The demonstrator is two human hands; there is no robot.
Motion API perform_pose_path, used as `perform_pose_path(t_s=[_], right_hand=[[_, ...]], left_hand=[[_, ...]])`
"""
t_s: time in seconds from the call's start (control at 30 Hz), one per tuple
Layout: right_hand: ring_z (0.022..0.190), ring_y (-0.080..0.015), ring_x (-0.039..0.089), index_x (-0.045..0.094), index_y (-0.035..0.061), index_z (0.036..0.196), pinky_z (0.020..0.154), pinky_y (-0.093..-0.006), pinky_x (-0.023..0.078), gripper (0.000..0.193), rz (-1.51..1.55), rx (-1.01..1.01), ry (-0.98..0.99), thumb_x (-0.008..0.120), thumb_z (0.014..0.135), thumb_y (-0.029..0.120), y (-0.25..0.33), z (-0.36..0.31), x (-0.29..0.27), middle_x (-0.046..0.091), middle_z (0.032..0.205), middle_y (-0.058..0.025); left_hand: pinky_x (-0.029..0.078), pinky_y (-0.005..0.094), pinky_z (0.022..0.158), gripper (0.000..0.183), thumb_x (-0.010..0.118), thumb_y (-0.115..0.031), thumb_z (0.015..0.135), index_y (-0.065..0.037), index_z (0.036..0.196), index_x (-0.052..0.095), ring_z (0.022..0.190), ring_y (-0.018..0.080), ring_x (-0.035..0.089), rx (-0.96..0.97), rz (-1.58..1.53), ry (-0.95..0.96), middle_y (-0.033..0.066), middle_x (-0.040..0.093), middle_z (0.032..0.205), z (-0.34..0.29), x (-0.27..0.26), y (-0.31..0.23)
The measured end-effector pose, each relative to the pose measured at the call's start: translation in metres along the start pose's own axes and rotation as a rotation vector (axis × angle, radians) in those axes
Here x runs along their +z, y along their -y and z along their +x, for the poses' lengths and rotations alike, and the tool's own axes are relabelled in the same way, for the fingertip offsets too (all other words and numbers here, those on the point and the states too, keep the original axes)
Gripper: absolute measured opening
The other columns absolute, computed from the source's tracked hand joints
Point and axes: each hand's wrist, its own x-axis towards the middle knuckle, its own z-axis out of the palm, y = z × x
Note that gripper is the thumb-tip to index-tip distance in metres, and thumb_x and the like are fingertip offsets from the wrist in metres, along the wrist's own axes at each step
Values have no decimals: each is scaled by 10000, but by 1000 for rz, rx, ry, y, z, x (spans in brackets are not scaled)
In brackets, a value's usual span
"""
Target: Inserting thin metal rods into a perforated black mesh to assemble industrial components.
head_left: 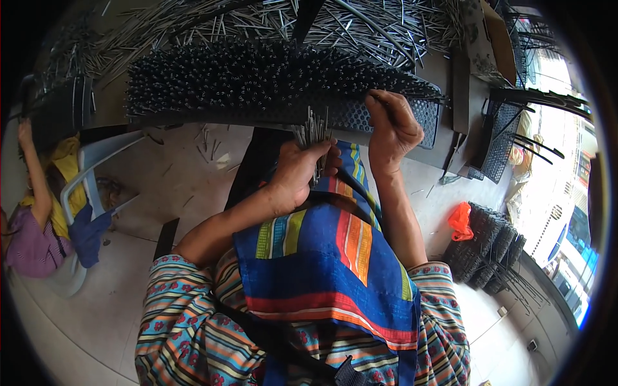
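Perforated black rack [421, 119], crowded with upright dark rods [257, 77], stands before the hands; loose rods [360, 29] heap behind it on the bench [440, 67]. Rod bundle [313, 132]: thin, grey, ends uneven. Left grip [299, 170] closed around it, tips projecting upward. Right grip [396, 125], near rack: fingers bunched, cannot tell whether holding anything.

From afar I see a workshop: loose metal rods [257, 20] heaped at the far side, a perforated tray [426, 122] packed with upright rods [257, 77], a co-worker [40, 241] left.
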Motion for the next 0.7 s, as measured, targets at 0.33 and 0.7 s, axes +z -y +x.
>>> perform_pose_path(t_s=[0.33, 0.7], right_hand=[[675, -52, 570, 703, -8, 850, 594, -183, 443, 148, -155, -55, 105, 715, 726, -88, 0, 0, 7, 653, 776, -30], [626, -61, 566, 713, 3, 855, 559, -206, 439, 132, -290, -58, 157, 720, 733, -46, 11, 11, 7, 622, 699, -31]], left_hand=[[545, 306, 603, 97, 582, -53, 878, 6, 924, 645, 688, 203, 674, 108, 90, 63, 122, 682, 813, 1, -8, 7], [538, 309, 614, 110, 607, -40, 853, 16, 940, 645, 696, 219, 673, 22, 1, 31, 131, 690, 832, 1, -8, 3]])
